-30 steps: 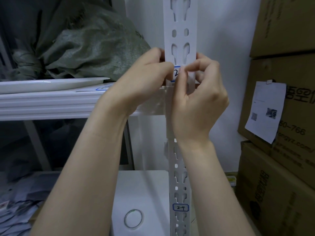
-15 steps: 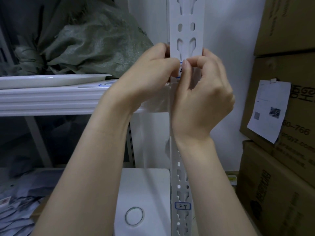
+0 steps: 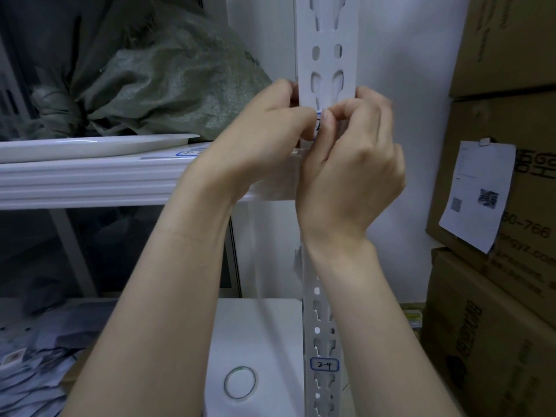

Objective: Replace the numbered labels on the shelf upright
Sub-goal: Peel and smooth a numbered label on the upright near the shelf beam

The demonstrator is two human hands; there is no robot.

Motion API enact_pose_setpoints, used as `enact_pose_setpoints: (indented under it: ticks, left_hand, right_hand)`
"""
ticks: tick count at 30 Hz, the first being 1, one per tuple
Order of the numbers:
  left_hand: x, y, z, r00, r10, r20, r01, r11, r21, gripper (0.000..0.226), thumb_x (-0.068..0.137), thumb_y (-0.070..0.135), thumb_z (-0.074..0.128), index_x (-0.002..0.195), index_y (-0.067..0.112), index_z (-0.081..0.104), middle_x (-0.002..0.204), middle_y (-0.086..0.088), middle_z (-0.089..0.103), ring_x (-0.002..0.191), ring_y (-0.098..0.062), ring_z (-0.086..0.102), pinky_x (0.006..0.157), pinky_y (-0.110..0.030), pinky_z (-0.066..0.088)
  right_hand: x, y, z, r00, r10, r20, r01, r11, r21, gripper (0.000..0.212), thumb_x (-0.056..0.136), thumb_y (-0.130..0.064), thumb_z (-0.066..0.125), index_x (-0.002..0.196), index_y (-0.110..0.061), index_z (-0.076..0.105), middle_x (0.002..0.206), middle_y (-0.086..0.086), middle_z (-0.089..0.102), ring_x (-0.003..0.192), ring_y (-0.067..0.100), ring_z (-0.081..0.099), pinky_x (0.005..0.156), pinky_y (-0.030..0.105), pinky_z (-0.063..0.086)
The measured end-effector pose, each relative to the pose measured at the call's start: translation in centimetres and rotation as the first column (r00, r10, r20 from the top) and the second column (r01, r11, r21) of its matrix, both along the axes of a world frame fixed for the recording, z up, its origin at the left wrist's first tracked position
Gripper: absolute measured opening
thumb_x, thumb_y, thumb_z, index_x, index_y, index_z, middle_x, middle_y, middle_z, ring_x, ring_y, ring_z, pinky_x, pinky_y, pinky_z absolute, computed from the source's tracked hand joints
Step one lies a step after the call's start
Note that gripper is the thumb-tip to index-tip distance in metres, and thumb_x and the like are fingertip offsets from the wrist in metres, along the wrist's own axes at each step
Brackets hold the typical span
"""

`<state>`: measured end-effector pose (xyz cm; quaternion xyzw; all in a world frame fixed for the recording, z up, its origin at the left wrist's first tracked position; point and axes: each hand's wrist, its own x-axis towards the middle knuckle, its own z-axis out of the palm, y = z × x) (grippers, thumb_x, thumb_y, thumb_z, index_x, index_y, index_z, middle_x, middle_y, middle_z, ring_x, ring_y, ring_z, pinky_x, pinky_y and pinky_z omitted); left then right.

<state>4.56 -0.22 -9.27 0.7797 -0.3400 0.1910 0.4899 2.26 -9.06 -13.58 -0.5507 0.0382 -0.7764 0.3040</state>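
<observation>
Label [image 3: 318,125] on upright [image 3: 326,64] pinched between left hand [image 3: 258,139] and right hand [image 3: 349,164] fingers [image 3: 329,115]

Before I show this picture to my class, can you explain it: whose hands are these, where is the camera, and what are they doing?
The camera sits on a person's head, looking down at their own bare hands. The left hand and right hand meet at a white slotted shelf post, pinching a small blue-edged label, mostly hidden by fingers. Lower on the post is another label reading 2-4. A tape roll lies on a white surface below; cardboard boxes stand on the right.
</observation>
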Motion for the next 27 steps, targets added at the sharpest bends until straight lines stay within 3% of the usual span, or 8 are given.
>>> enact_pose_setpoints:
  ticks: [2, 6, 11, 21, 27]
  left_hand:
    - [-4.7, -0.8, 1.2, 0.996, 0.042, -0.082, -0.046, 0.998, -0.040, 0.043, 0.063, 0.018, 0.051, 0.104, 0.015, 0.062, 0.106, -0.002, 0.069, 0.100, -0.018, 0.066, 0.097, -0.044, 0.053]
    - [-3.8, -0.9, 1.2, 0.992, 0.074, -0.098, -0.075, 0.997, -0.007, 0.048, 0.062, 0.016, 0.051, 0.108, 0.014, 0.062, 0.111, -0.010, 0.069, 0.108, -0.028, 0.065, 0.100, -0.054, 0.049]
    - [-2.8, -1.0, 1.1, 0.993, 0.070, -0.092, -0.071, 0.997, -0.008, 0.048, 0.064, 0.015, 0.053, 0.111, 0.014, 0.062, 0.111, -0.007, 0.071, 0.106, -0.023, 0.067, 0.100, -0.052, 0.050]
    - [-2.7, -1.3, 1.0, 0.995, 0.071, -0.072, -0.072, 0.997, -0.010, 0.045, 0.062, 0.016, 0.053, 0.106, 0.016, 0.062, 0.107, -0.004, 0.071, 0.104, -0.020, 0.067, 0.099, -0.049, 0.051]
    - [-2.7, -1.3, 1.0, 0.993, 0.099, -0.060, -0.099, 0.995, -0.006, 0.042, 0.062, 0.015, 0.050, 0.102, 0.017, 0.062, 0.108, -0.006, 0.070, 0.103, -0.021, 0.067, 0.098, -0.049, 0.052]
  right_hand:
    - [0.9, -1.4, -1.4, 1.000, 0.021, 0.020, -0.020, 0.998, -0.068, 0.013, 0.093, -0.013, 0.061, 0.083, -0.005, 0.065, 0.108, 0.009, 0.071, 0.070, 0.021, 0.065, 0.056, 0.034, 0.046]
    - [0.6, -1.1, -1.4, 0.990, 0.118, 0.078, -0.112, 0.990, -0.087, 0.015, 0.096, -0.013, 0.058, 0.089, -0.003, 0.067, 0.112, 0.010, 0.071, 0.077, 0.024, 0.068, 0.058, 0.042, 0.051]
    - [0.8, -1.3, -1.7, 0.987, 0.128, 0.094, -0.119, 0.988, -0.099, 0.011, 0.094, -0.013, 0.064, 0.092, -0.004, 0.070, 0.114, 0.010, 0.072, 0.088, 0.021, 0.070, 0.062, 0.041, 0.053]
    - [1.1, -1.2, -1.7, 0.986, 0.103, 0.134, -0.092, 0.992, -0.081, 0.010, 0.091, -0.013, 0.068, 0.084, -0.007, 0.072, 0.112, 0.010, 0.073, 0.084, 0.022, 0.072, 0.059, 0.042, 0.054]
    - [1.4, -0.6, -2.3, 0.990, 0.101, 0.099, -0.091, 0.990, -0.107, 0.012, 0.092, -0.015, 0.068, 0.085, -0.005, 0.067, 0.123, 0.015, 0.068, 0.086, 0.023, 0.072, 0.059, 0.040, 0.052]
